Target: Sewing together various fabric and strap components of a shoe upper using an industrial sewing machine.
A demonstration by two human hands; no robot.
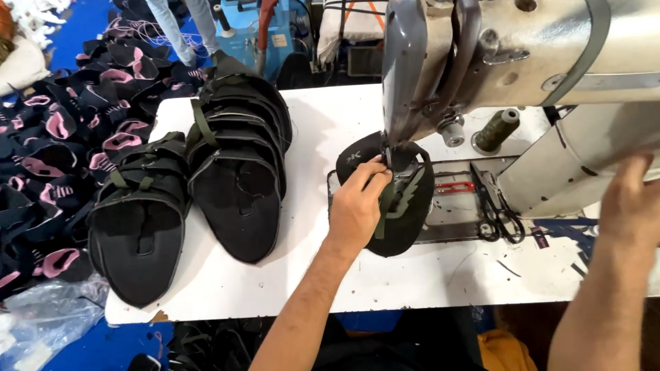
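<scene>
A black shoe upper with an olive green strap lies under the presser foot of a pale industrial sewing machine. My left hand pinches the upper and its strap right beside the needle. Over at the right, my right hand rests against the machine's rounded body, fingers spread, holding nothing.
Two stacks of black uppers with green straps lie on the white table. An olive thread spool, red snips and black scissors sit near the machine. Black and pink pieces cover the floor at left.
</scene>
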